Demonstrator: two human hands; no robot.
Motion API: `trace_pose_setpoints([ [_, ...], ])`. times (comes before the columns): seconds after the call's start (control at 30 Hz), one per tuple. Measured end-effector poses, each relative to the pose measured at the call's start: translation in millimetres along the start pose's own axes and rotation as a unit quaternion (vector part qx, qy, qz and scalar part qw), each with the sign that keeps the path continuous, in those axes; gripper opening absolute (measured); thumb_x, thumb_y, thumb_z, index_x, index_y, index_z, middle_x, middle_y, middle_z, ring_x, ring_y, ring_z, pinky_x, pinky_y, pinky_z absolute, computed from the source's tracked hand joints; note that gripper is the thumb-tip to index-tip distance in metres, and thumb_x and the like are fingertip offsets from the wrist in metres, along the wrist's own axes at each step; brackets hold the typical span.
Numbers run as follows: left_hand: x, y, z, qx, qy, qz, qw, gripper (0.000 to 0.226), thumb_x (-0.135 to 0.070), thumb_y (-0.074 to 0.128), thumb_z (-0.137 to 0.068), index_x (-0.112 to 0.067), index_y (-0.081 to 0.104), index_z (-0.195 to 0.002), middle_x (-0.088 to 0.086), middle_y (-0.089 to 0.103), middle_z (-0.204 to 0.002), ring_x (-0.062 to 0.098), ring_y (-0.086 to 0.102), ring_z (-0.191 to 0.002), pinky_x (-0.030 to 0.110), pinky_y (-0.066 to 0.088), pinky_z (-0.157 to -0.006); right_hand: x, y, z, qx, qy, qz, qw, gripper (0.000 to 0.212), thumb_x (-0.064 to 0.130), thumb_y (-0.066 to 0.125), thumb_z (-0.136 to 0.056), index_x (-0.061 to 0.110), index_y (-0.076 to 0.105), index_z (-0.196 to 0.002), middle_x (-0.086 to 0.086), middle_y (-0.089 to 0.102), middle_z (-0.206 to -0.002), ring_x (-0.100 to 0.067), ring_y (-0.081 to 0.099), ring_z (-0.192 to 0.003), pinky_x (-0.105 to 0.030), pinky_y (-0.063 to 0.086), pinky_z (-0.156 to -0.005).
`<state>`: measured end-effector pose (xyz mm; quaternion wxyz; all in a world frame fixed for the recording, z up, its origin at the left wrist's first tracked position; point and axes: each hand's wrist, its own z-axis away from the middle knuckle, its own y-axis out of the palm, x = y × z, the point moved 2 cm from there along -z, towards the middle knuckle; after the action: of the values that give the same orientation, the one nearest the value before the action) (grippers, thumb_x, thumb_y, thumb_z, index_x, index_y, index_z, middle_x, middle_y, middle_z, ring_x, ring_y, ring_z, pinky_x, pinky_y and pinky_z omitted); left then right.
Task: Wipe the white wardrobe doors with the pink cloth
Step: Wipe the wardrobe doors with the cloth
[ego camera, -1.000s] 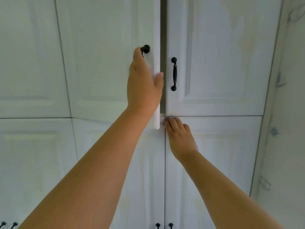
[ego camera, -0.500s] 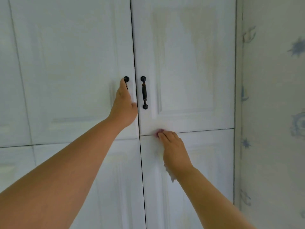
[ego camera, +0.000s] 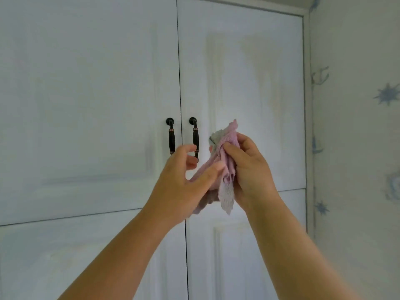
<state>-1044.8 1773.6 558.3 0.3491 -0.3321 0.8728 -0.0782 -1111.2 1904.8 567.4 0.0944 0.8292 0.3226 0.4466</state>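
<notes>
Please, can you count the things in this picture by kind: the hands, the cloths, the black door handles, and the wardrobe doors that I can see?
Hands: 2, the left hand and the right hand
Pink cloth: 1, held by both hands
Black handles: 2, left handle and right handle
White wardrobe doors: 4, upper left, upper right, lower left, lower right
Total: 9

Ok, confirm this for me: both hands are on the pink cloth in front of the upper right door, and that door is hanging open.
Not quite. The head view shows the upper right door closed, flush beside the left door, their two dark handles side by side. The rest holds: the right hand grips the pink cloth and the left hand pinches it, in front of that door.
</notes>
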Motion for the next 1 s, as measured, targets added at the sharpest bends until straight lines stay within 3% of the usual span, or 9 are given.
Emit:
trace_pose_setpoints([
  [0.13, 16, 22, 18, 0.065, -0.035, 0.107, 0.992, 0.070, -0.056, 0.074, -0.068, -0.039, 0.045, -0.130, -0.009, 0.066, -0.107, 0.009, 0.071, -0.078, 0.022, 0.056, -0.054, -14, -13, 17, 0.012, -0.001, 0.090, 0.996, 0.021, 0.016, 0.055, -0.102, 0.019, 0.071, -0.115, -0.004, 0.075, -0.109, -0.022, 0.072, -0.103, -0.042, 0.059, -0.090],
  [0.23, 30, 26, 20, 0.062, -0.053, 0.158, 0.984, 0.061, -0.045, 0.080, -0.068, -0.032, 0.055, -0.122, 0.001, 0.072, -0.098, 0.017, 0.071, -0.069, 0.029, 0.056, -0.053, -18, -34, 20, -0.008, -0.015, 0.266, 0.964, 0.024, 0.024, 0.053, -0.104, 0.017, 0.076, -0.108, -0.001, 0.074, -0.091, -0.012, 0.067, -0.080, -0.027, 0.053, -0.073],
  [0.43, 44, 35, 6, 0.029, -0.007, 0.080, 0.996, 0.005, -0.016, 0.071, -0.090, -0.020, 0.068, -0.089, 0.004, 0.070, -0.076, 0.017, 0.063, -0.062, 0.026, 0.049, -0.056, -8, -71, 18, 0.000, 0.027, 0.221, 0.975, 0.020, 0.018, 0.068, -0.095, 0.009, 0.069, -0.113, -0.009, 0.060, -0.069, -0.017, 0.048, -0.054, -0.031, 0.047, -0.058],
  [0.57, 36, 41, -3, -0.030, 0.014, -0.003, 0.999, 0.025, -0.028, 0.057, -0.099, -0.015, 0.061, -0.079, -0.004, 0.059, -0.058, 0.002, 0.052, -0.048, 0.011, 0.039, -0.050, 5, -96, 16, -0.013, 0.062, 0.180, 0.982, 0.018, 0.010, 0.067, -0.093, 0.008, 0.065, -0.110, -0.005, 0.059, -0.062, -0.014, 0.047, -0.050, -0.027, 0.046, -0.056],
  [0.73, 31, 51, -8, -0.053, -0.016, -0.072, 0.996, 0.051, -0.041, 0.038, -0.105, -0.005, 0.054, -0.072, 0.005, 0.053, -0.058, 0.018, 0.053, -0.054, 0.022, 0.040, -0.056, 7, -116, 16, -0.012, 0.078, 0.209, 0.975, 0.008, 0.014, 0.064, -0.096, 0.010, 0.069, -0.100, 0.001, 0.065, -0.071, -0.012, 0.058, -0.067, -0.023, 0.050, -0.061],
  [0.8, 26, 59, -9, -0.067, -0.063, -0.049, 0.995, 0.057, -0.046, 0.035, -0.105, 0.001, 0.051, -0.077, 0.016, 0.050, -0.065, 0.027, 0.052, -0.060, 0.031, 0.044, -0.062, 6, -112, 21, 0.037, 0.095, 0.235, 0.967, 0.021, 0.027, 0.063, -0.097, 0.014, 0.066, -0.112, 0.008, 0.069, -0.080, -0.007, 0.062, -0.075, -0.021, 0.050, -0.065],
  [0.87, 19, 67, -10, -0.085, -0.085, -0.021, 0.993, 0.056, -0.049, 0.035, -0.104, -0.003, 0.051, -0.078, 0.012, 0.050, -0.067, 0.023, 0.053, -0.063, 0.031, 0.043, -0.063, 4, -110, 28, 0.110, 0.083, 0.338, 0.931, 0.063, 0.052, 0.073, -0.079, 0.032, 0.050, -0.134, 0.018, 0.061, -0.122, 0.002, 0.059, -0.108, -0.018, 0.049, -0.080],
  [0.93, 16, 70, -15, -0.101, -0.103, 0.001, 0.990, 0.055, -0.054, 0.038, -0.102, -0.005, 0.058, -0.087, 0.014, 0.058, -0.073, 0.021, 0.058, -0.065, 0.031, 0.047, -0.062, 0, -102, 38, 0.184, 0.023, 0.457, 0.870, 0.110, 0.057, 0.084, -0.061, 0.053, 0.019, -0.149, 0.028, 0.022, -0.154, 0.008, 0.032, -0.137, -0.014, 0.039, -0.098],
  [1.0, 13, 70, -19, -0.116, -0.111, 0.027, 0.987, 0.059, -0.057, 0.043, -0.100, -0.001, 0.061, -0.097, 0.023, 0.063, -0.084, 0.025, 0.060, -0.068, 0.043, 0.051, -0.067, -10, -94, 46, 0.235, -0.052, 0.522, 0.818, 0.129, 0.048, 0.091, -0.061, 0.055, 0.000, -0.152, 0.027, 0.001, -0.160, -0.002, 0.020, -0.148, -0.025, 0.038, -0.110],
])
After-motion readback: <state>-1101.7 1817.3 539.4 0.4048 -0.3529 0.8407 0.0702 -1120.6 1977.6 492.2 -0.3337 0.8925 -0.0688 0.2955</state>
